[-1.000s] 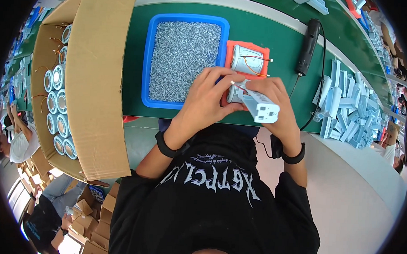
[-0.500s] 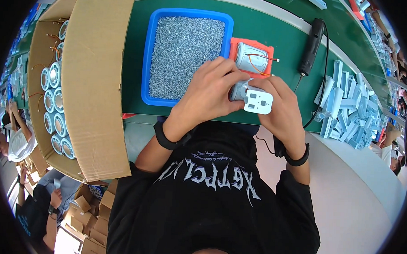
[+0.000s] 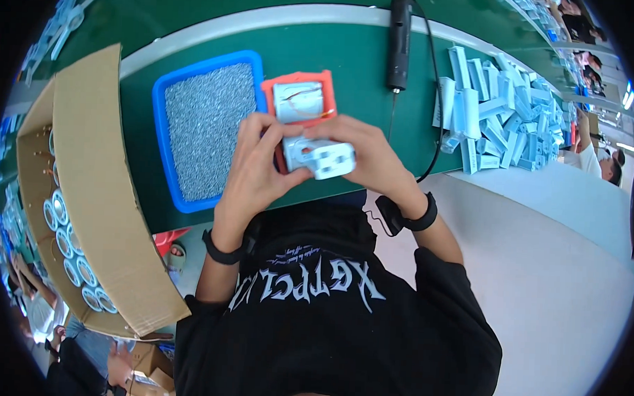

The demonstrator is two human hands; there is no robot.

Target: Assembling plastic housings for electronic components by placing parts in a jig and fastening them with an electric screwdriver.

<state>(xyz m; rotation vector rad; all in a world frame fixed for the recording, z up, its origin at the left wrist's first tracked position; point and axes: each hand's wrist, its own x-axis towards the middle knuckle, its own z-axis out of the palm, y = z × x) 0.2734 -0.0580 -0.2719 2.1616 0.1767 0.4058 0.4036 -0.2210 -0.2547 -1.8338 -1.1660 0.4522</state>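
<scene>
Both my hands hold a pale blue plastic housing (image 3: 298, 158) with a lighter end plate (image 3: 333, 161) that has square openings. My left hand (image 3: 254, 162) grips its left side with thumb and fingers. My right hand (image 3: 366, 152) closes round its far right side, partly hiding it. Just beyond my fingers, a pale, rounded housing (image 3: 299, 102) with thin red and orange wires lies in a red holder (image 3: 327, 82). Some red also shows under the piece in my hands; whether that piece rests on it I cannot tell.
A blue tray (image 3: 166, 151) full of small metal screws stands left. Farther left is a cardboard box (image 3: 97, 183) with round, wired parts. A black electric screwdriver (image 3: 399, 47) with a cable lies at the back right, near a heap of pale blue plastic pieces (image 3: 505, 110).
The view has turned, shifting the tray, holder and screwdriver leftward in the picture. The housing has tilted a little between my hands, and both hands still hold it.
</scene>
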